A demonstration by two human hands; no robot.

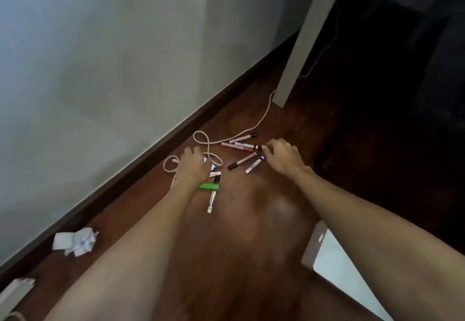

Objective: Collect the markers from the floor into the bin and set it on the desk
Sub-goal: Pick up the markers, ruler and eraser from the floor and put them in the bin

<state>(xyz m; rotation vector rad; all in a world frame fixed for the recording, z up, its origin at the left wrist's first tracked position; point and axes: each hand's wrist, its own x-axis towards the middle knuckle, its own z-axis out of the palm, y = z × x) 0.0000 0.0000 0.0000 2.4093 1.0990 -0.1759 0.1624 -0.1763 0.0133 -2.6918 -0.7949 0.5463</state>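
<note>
Several white markers lie scattered on the dark wooden floor. My right hand [279, 155] reaches down over them, its fingertips touching the dark cap end of a red-banded marker [239, 146]; whether it grips the marker I cannot tell. Two more markers [242, 161] lie just below it, and another marker [243, 137] lies just beyond. My left hand [192, 167] rests palm-down on the floor over a marker [216, 174] and some paper, fingers curled. Another marker [212, 201] lies beside a green object [209, 186]. The white bin [334, 261] sits at the lower right, partly hidden by my right forearm.
A white cable [208, 144] loops across the floor among the markers. Crumpled paper [75, 241] lies by the skirting board at the left. A white desk leg [302, 43] stands behind the markers. The wall runs along the left. A white box [15, 293] sits bottom left.
</note>
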